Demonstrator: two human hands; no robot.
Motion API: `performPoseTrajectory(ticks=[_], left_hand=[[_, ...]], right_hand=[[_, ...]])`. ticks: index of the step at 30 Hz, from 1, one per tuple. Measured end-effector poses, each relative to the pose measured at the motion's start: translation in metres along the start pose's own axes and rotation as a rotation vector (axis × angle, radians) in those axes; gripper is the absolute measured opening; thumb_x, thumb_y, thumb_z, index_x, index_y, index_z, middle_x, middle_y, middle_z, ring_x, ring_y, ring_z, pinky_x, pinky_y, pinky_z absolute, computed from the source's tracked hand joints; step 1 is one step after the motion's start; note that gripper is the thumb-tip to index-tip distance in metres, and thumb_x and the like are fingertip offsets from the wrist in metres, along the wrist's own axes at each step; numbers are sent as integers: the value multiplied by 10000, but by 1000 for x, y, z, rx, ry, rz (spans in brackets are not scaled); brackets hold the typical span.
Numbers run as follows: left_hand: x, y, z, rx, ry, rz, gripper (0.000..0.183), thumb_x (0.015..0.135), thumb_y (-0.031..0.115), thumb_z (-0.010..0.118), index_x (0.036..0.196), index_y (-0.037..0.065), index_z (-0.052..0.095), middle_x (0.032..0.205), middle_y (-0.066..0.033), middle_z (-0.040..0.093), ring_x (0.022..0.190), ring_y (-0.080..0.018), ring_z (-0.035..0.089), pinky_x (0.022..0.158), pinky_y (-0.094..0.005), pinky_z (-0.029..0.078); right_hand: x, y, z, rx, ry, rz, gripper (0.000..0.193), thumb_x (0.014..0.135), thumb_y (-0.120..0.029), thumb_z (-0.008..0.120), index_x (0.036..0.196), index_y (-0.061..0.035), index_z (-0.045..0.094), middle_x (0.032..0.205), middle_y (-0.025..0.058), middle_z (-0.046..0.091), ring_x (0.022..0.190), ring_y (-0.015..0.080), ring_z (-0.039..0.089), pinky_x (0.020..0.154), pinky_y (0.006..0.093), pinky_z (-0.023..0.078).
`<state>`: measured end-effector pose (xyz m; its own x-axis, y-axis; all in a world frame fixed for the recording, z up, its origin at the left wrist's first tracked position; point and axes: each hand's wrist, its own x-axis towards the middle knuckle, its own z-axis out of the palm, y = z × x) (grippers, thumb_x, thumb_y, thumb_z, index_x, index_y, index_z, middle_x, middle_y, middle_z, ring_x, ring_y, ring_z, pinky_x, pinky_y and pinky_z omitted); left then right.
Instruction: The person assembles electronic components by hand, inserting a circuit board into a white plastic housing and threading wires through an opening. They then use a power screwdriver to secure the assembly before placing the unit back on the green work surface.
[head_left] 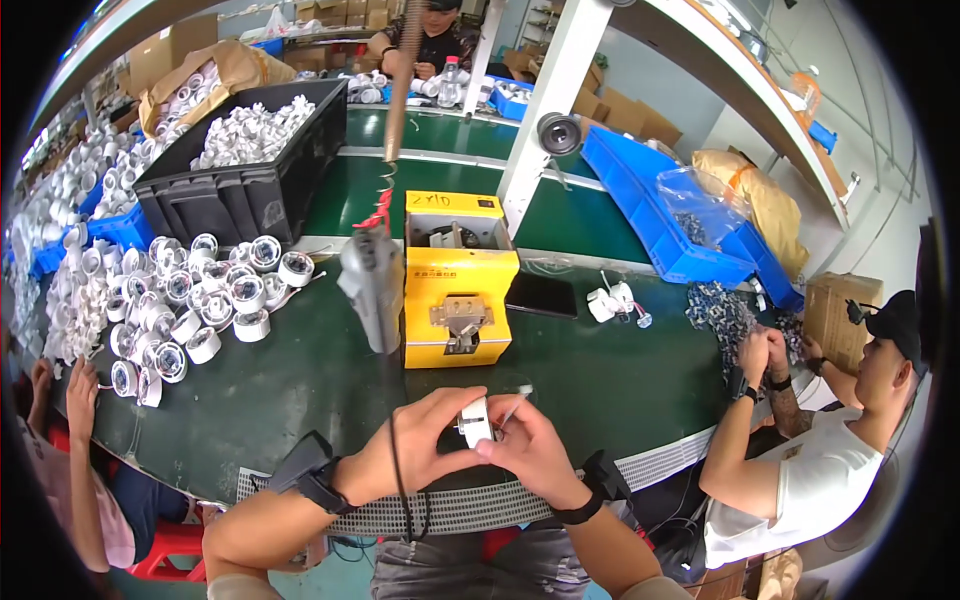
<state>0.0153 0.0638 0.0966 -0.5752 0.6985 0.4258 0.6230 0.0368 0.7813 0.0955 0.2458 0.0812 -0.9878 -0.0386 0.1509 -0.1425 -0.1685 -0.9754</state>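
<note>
In front of me, over the near edge of the green table [330,400], I hold a small white round housing [476,424]. My left hand [425,430] grips it from the left between thumb and fingers. From the right, my right hand [530,450] pinches its side, and a short pale piece [516,402] sticks up by those fingers. Just beyond my hands stands a yellow screw feeder [460,325] with a metal outlet on its front. Beside it, a grey electric screwdriver [372,290] hangs from a coiled line, blurred.
Many white round housings [203,345] with clear lenses lie at left, before a black bin [245,175] of white parts. A dark phone [542,295] and loose white parts [610,302] sit right of the feeder. Blue trays [640,200] stand farther right. Co-workers sit on both sides and opposite.
</note>
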Motion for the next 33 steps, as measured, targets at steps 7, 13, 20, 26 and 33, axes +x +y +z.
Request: performPoseTrajectory(ticks=[7,13,20,26,33], left_hand=[[0,-12,-17,-491,-108,-162,639,779,53,759,1346,38,465,1226,-93,571,1125,-193,566,963,-325,458],[3,-26,-18,-1100,-213,-448,655,805,-6,687,1394,25,402,1297,-105,516,1180,-200,530,1002,-363,444],[8,-26,-19,-1410,-240,-554,500,972,197,524,1413,20,367,1221,-89,554,1134,-217,576,990,-427,481],[6,-28,-14,-1345,-133,-580,446,985,195,509,1384,17,420,1279,-102,543,1178,-222,548,1009,-405,459],[3,-27,-8,-1197,-125,-578,394,948,83,556,1333,15,504,1399,-99,468,1210,-207,529,1016,-356,441]], right_hand=[[6,-4,-20,91,-19,174,235,981,-222,523,925,1,571,1139,93,543,976,177,550,846,324,453],[5,-13,-15,-39,-77,70,184,914,-122,592,791,13,581,947,61,537,795,131,514,698,264,421],[9,-8,-6,-388,46,-48,121,835,2,626,729,14,570,879,43,497,753,106,472,642,234,373],[11,-7,3,-258,84,63,141,892,-28,569,761,16,541,879,46,501,752,112,486,672,236,398],[12,-7,-1,-174,35,237,120,924,-90,590,868,14,564,935,54,513,727,118,539,626,240,445]])
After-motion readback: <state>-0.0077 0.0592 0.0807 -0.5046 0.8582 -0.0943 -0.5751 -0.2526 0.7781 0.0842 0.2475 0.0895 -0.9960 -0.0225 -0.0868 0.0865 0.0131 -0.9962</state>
